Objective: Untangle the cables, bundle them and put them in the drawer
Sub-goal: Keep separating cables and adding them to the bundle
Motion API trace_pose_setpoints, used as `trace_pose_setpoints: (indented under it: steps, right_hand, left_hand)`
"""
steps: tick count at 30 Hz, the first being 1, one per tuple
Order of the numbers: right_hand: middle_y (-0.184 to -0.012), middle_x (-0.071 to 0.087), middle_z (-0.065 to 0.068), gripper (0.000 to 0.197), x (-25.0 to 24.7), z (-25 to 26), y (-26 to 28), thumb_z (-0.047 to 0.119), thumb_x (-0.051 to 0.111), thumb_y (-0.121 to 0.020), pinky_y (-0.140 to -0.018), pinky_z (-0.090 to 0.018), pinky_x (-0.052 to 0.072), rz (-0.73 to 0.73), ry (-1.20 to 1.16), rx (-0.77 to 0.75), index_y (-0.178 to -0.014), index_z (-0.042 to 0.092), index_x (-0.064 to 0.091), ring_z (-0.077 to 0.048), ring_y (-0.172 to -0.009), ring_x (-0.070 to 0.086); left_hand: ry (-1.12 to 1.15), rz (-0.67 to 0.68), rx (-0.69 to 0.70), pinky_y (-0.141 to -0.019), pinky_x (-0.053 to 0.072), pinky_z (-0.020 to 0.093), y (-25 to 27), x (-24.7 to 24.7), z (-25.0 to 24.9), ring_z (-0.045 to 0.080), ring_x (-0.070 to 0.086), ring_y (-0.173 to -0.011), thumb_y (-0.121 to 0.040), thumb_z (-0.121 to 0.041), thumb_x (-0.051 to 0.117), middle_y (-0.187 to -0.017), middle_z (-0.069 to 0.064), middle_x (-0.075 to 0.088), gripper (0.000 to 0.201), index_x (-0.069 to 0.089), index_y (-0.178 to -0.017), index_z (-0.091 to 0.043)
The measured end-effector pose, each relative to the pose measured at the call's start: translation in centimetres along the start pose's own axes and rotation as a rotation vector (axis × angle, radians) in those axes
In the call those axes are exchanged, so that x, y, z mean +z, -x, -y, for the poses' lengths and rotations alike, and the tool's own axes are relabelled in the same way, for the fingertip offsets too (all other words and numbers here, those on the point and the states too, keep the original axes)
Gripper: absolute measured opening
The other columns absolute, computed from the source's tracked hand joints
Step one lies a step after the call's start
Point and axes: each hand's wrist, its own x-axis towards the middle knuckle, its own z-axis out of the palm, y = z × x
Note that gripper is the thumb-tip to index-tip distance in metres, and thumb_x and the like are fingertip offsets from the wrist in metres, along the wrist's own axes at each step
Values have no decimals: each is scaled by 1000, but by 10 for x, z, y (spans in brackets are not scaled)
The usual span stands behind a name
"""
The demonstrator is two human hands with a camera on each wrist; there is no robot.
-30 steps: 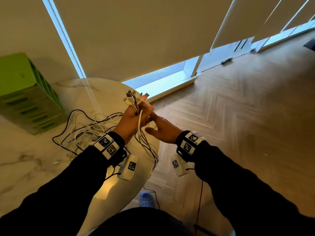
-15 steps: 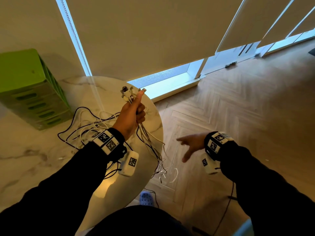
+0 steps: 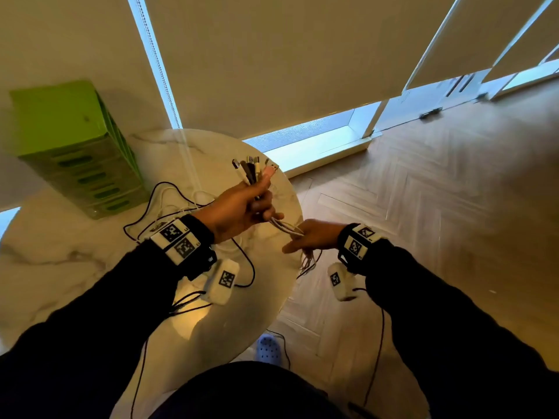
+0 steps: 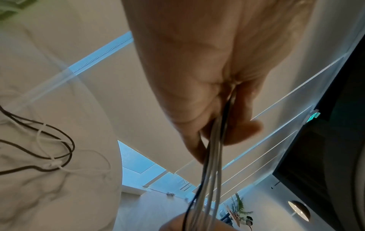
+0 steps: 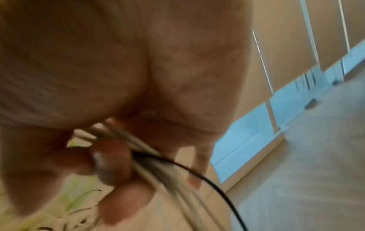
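Observation:
My left hand [image 3: 242, 207] grips a bunch of white and black cables [image 3: 284, 226] above the table's right edge, their plugs [image 3: 254, 169] fanned out above the fist. In the left wrist view the strands [image 4: 213, 156] run down out of the curled fingers [image 4: 237, 128]. My right hand [image 3: 311, 238] holds the same strands just below and to the right, fingers curled round them [image 5: 150, 157]. The loose ends [image 3: 308, 263] hang under it. More tangled black and white cables [image 3: 169, 204] lie on the round marble table [image 3: 75, 267].
A green drawer unit [image 3: 75, 146] stands at the table's back left, drawers shut. Roller blinds and a low window run along the far wall. Herringbone wood floor [image 3: 423, 207] spreads to the right. A light blue clog [image 3: 267, 349] is by the table's near edge.
My right hand, away from the bunch with fingers spread half a second ago, has come back in and taken hold of the strands below my left hand. The left hand kept its grip.

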Motion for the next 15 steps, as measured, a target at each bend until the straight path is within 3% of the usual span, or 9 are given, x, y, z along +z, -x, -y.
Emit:
trace_pose_setpoints:
  steps: [2,4,5,8,11,13,15]
  right_hand:
    - [-61,58,-3,43,-12,-8,-3,47,64,-93,-64,-31,44,-267,174,17,-67,13,59,-17,-59,54]
    - [-64,57,-2,44,-16,-14,-9,52,55,-95,-65,-33,43,-511,305,9,-63,22,52,-23,-68,57]
    - [-69,60,-3,39,-13,-12,-13,51,54,-94,-69,-35,47,-561,332,-11,-67,23,52,-27,-74,59]
    - [-81,62,1,21,14,10,-20,41,58,-94,-73,-39,54,-476,339,-171,-99,23,51,-26,-76,63]
    - [-84,57,5,52,54,45,-19,32,63,-94,-65,-35,45,-302,323,-330,-134,12,38,-19,-73,57]
    - [-76,54,3,63,82,62,-23,33,64,-93,-60,-33,41,-230,355,-407,-139,5,30,-20,-67,56]
    - [-81,58,-3,65,106,75,-25,36,66,-91,-60,-36,45,-156,336,-474,-135,5,30,-22,-68,58]
  left_hand:
    - [134,-50,102,-104,45,49,3,-6,0,15,40,-61,-109,-25,39,-66,-1,29,33,52,-78,-23]
    - [245,-119,203,-99,43,45,3,-8,-5,13,42,-64,-103,-19,47,-68,-4,39,22,47,-82,-23]
    - [282,-163,252,-95,44,42,4,-12,-9,12,43,-65,-100,-19,50,-69,-5,43,20,48,-81,-23]
    - [302,-311,361,-78,47,32,2,-21,-28,9,42,-64,-104,-21,48,-73,-7,41,22,45,-83,-26]
    - [203,-478,418,-61,39,25,-2,-31,-40,6,37,-60,-109,-26,42,-75,-6,36,19,39,-89,-25]
    - [119,-584,424,-55,33,21,-2,-40,-39,4,34,-57,-109,-32,41,-76,-7,35,20,36,-91,-24]
    - [85,-680,402,-50,33,19,3,-52,-33,3,35,-56,-109,-37,40,-78,-7,38,22,36,-93,-22]
